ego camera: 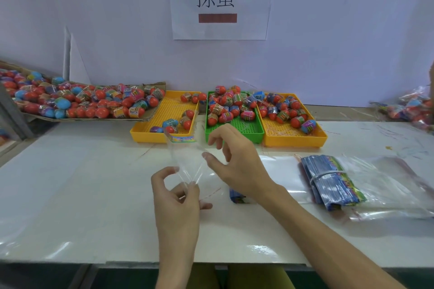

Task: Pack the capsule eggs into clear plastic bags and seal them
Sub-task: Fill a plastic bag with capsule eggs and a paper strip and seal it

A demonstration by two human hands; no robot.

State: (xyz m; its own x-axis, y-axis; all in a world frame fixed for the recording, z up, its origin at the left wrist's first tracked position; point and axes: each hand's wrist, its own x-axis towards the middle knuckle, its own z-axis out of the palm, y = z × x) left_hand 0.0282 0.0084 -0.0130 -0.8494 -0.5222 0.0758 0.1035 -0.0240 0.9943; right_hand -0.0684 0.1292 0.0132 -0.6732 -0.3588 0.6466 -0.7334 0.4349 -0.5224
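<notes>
A: Hands?
B: Left hand near centre, fingers pinching the near end of a clear plastic bag. The bag is held up off the worktop, its printed colour strip at the far end. Right hand just right of the bag — thumb and forefinger curled toward its right edge. Whether they actually grip the film, I cannot tell.

A: Capsule eggs?
B: None in the bag. Three trays along the far edge: left yellow tray with a few eggs, green tray heaped at its far end, right yellow tray about half covered. Farther left, a cardboard tray piled with red and blue capsule eggs. At far right, filled bags in a heap.

A: Supplies?
B: Banded stack of bags to the right, lying on a large clear plastic sheet. A small blue packet shows under the right wrist.

A: Background?
B: Pale wall, paper sign with two printed characters above the trays.
</notes>
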